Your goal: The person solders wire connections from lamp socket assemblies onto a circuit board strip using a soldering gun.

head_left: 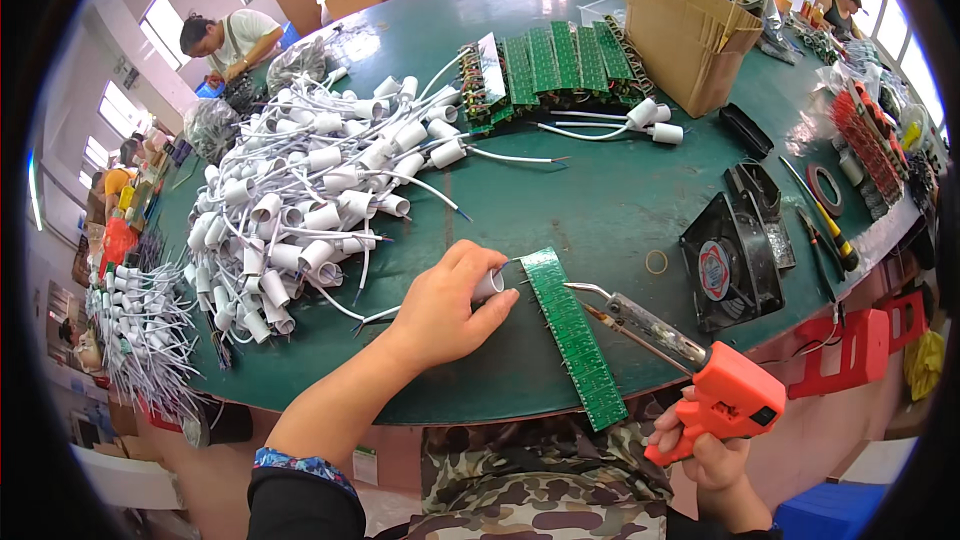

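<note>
My left hand (440, 315) is closed around a white cylindrical lamp holder (489, 286), its open end toward the right. A thin wire end from it reaches the far end of a green circuit board strip (577, 342). This strip lies slantwise on the table, its near end at the table's front edge. In my right hand (705, 452) is an orange soldering gun (738, 392), gripped by its handle. Its bent metal tip points left over the upper part of the strip; whether it touches the board I cannot tell.
A large pile of white wired lamp holders (322, 218) spreads over the left. Stacked green boards (560, 62) and a cardboard box (690, 40) stand at the back. Rightward are a black fan (730, 265), pliers (820, 255), a screwdriver (845, 248) and a tape roll (825, 190). Other people sit around.
</note>
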`<state>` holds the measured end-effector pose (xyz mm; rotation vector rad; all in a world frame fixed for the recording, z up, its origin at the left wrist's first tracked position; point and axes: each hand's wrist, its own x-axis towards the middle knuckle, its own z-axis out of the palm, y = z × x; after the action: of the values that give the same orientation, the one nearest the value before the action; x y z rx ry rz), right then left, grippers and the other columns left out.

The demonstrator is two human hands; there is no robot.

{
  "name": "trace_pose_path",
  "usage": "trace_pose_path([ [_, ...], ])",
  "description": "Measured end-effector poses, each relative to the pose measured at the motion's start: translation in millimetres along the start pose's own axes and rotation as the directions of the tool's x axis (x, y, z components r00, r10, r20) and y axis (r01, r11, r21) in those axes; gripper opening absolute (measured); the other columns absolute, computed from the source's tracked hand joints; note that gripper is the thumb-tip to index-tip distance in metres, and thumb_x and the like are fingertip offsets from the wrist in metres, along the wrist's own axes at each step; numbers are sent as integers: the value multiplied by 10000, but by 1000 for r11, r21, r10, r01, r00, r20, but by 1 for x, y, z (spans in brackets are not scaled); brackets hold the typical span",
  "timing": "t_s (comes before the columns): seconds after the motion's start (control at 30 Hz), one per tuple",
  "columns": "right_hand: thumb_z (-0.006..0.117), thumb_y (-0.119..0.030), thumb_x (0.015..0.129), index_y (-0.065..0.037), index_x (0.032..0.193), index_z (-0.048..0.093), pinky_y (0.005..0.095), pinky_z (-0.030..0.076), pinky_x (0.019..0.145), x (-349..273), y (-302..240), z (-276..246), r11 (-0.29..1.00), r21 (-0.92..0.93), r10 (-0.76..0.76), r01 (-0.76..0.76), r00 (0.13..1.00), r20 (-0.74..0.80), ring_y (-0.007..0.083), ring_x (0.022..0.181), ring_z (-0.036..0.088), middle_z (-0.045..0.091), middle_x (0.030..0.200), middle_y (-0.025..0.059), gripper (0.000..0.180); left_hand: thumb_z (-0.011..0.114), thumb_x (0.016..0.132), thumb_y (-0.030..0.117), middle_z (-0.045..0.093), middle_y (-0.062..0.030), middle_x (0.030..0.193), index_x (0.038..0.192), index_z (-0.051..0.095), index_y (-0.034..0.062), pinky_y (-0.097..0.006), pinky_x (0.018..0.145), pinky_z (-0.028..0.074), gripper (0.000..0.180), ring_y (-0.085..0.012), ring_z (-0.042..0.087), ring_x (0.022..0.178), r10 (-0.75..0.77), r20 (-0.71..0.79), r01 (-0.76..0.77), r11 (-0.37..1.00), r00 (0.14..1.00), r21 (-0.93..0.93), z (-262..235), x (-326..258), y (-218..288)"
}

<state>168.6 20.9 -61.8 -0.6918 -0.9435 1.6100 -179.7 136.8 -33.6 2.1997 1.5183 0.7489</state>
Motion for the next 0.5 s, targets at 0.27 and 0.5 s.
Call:
trace_pose_path([
  [0.27, 718, -141, 955, 96, 1418, 499, 451, 631, 889, 19, -7, 14, 999, -51, 12, -13, 1000, -17, 262, 944, 743, 612, 1367, 266, 565, 685, 919, 109, 633, -119, 980, 1047, 616, 25, -340, 692, 528, 167, -231, 649, 733, -43, -76, 36, 995, 996, -92, 11, 3, -16],
  [0.5, 721, -112, 937, 69, 1437, 503, 423, 619, 913, 43, -15, 20, 987, -159, 30, -36, 999, -35, 265, 1061, 730, 621, 1370, 242, 575, 691, 891, 30, 630, -100, 964, 947, 626, 17, -330, 632, 514, 87, -197, 626, 682, 38, -208, -58, 994, 977, -95, 23, 12, -22],
])
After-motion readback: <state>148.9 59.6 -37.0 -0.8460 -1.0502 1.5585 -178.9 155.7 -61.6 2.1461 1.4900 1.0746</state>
